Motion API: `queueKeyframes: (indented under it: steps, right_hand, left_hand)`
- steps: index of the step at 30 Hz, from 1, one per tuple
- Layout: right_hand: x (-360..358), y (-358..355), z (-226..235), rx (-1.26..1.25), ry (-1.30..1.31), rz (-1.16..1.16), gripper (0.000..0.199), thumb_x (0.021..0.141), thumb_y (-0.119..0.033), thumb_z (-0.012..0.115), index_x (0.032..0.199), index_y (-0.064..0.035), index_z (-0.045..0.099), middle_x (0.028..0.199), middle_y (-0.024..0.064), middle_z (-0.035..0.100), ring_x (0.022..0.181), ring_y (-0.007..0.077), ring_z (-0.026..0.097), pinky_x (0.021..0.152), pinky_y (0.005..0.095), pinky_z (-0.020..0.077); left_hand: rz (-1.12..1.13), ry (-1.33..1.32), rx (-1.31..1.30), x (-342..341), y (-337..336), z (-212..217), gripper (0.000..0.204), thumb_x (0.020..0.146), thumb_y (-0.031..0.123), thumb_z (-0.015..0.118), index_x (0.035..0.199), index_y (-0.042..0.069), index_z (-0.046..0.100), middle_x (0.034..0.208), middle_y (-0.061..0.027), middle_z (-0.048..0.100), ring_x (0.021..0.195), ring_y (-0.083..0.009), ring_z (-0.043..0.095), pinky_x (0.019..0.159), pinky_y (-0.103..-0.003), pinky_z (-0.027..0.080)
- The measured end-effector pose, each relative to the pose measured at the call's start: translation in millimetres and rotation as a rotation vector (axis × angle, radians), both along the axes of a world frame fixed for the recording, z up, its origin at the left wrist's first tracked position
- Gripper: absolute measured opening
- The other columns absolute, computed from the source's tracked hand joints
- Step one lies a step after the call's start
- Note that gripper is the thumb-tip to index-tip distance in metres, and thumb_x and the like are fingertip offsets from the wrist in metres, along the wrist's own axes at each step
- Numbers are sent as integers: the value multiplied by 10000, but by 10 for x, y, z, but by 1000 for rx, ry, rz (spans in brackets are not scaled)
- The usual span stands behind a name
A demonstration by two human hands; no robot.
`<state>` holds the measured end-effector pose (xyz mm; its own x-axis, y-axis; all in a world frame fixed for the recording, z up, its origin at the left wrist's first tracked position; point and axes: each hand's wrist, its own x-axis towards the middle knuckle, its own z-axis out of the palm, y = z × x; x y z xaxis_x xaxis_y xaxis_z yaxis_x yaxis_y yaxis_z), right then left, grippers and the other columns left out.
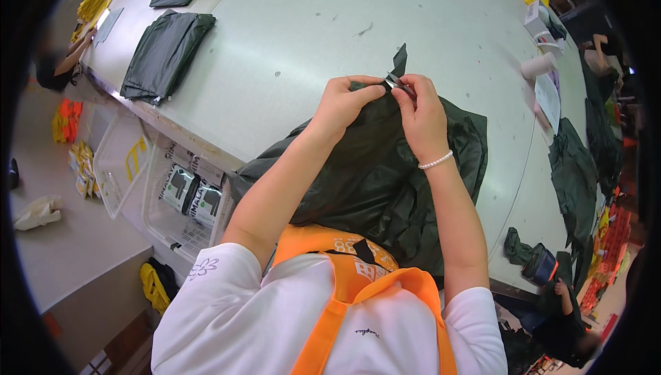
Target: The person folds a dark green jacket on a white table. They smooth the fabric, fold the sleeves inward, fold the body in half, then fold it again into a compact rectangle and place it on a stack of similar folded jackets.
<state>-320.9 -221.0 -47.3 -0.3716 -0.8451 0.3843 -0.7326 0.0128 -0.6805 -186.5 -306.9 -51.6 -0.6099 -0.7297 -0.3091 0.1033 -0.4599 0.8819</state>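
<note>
A dark green garment (385,175) lies crumpled on the grey table (310,37) right in front of me. My left hand (342,101) pinches a fold of its fabric at the top edge. My right hand (420,110) holds a small metal tool (397,84), which looks like thread snips, against the same spot. A narrow strip of the fabric (400,60) sticks up just above the tool. Both hands nearly touch each other. A pearl bracelet sits on my right wrist.
Folded dark green garments (165,51) lie at the table's far left, more dark fabric (575,175) along the right edge. Clear plastic bins (172,196) stand below the left table edge. Other people's hands show at far left and lower right. Paper and a tape roll (537,66) sit at right.
</note>
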Motion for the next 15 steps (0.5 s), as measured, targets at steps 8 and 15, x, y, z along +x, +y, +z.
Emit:
queueKeyframes:
  steps: [8,15]
  right_hand:
    - [-23,-22,13,42,44,-7,179,872,-212,615,959,-73,543,860,75,572,703,228,590,611,321,464]
    - [-43,60,-65,-12,-104,-8,190,853,-187,639,979,-74,553,863,76,572,703,222,597,609,313,467]
  left_hand:
    - [1,-49,-46,4,-3,0,287,776,94,673,1015,-58,628,899,-103,651,824,-143,608,719,-256,481]
    - [22,38,34,16,-32,-41,272,788,50,643,1026,-75,605,888,-115,651,788,-148,626,706,-256,503]
